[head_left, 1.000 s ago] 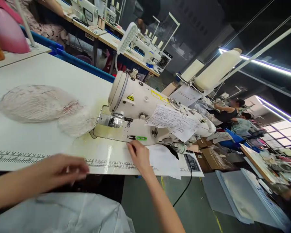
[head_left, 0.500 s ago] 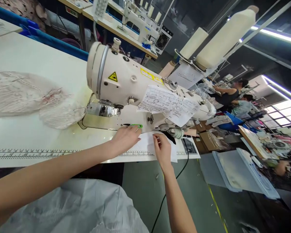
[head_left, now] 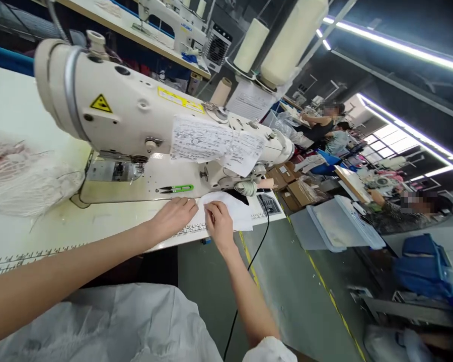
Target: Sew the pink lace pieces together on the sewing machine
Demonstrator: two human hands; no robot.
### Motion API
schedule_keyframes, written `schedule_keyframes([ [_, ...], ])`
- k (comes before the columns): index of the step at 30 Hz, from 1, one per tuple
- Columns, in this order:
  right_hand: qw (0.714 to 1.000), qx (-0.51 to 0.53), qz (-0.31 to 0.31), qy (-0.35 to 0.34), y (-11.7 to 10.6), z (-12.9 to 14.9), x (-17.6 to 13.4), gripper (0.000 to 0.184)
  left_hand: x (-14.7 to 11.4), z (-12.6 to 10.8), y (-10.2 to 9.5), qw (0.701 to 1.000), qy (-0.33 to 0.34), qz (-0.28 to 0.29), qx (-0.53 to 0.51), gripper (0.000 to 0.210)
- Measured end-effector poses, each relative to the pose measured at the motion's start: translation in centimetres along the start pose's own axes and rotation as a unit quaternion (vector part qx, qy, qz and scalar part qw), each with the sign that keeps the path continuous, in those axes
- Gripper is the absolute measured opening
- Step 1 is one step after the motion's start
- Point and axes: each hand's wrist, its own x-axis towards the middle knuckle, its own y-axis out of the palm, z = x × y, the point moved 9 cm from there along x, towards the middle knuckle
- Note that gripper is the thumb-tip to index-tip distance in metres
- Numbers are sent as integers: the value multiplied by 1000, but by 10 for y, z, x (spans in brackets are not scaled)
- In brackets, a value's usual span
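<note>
My left hand [head_left: 175, 216] lies palm down on the front of the sewing machine table, its fingers stretched toward the right. Close beside it, my right hand [head_left: 219, 223] is closed in a pinch at the left side of a thin white sheet [head_left: 239, 211], whether cloth or paper I cannot tell. Just behind my left hand, green-handled thread snips [head_left: 181, 188] rest on the bed of the sewing machine [head_left: 124, 110]. Handwritten paper notes [head_left: 200, 140] hang from the machine's body.
Sheer gathered fabric [head_left: 33, 176] lies at the left of the table. A printed ruler strip [head_left: 191, 230] runs along the front edge. Thread cones [head_left: 251, 45] stand behind. To the right are plastic bins [head_left: 334, 221], cardboard boxes [head_left: 298, 193] and several people.
The view has turned right. My left hand has slid off the snips toward the table's front edge and closer to my right hand, which still pinches the white sheet.
</note>
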Motion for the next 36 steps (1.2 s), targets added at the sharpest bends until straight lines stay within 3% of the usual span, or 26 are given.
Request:
schedule_keyframes([
  [3,1000,-17,-18,18,-10,-13,-5,34,-20,1,-14,999,11,-33,8,44],
  [10,997,-46,-26,49,-27,-72,1,41,-76,9,-33,997,4,-79,18,36],
  [14,995,-54,-65,54,-40,-76,6,43,-106,24,-46,995,-40,-94,4,35],
  [17,993,-46,-107,34,-49,-51,5,36,-123,59,-56,992,-115,-51,-23,30],
  [20,992,-7,-112,-57,-44,3,13,23,-132,120,-65,970,-242,4,-26,27],
  [23,988,95,-49,-112,-19,61,33,21,-126,178,-71,944,-331,-5,-10,30],
  [25,980,161,11,-114,5,93,49,23,-117,203,-64,931,-365,-15,-15,34],
  [28,967,216,89,-99,37,125,70,28,-108,221,-48,923,-382,-19,-49,25],
  [31,962,223,140,-79,58,138,84,31,-114,225,-40,919,-386,-23,-84,21],
  [36,975,116,175,-67,94,153,112,30,-129,225,-40,912,-386,-33,-132,22],
])
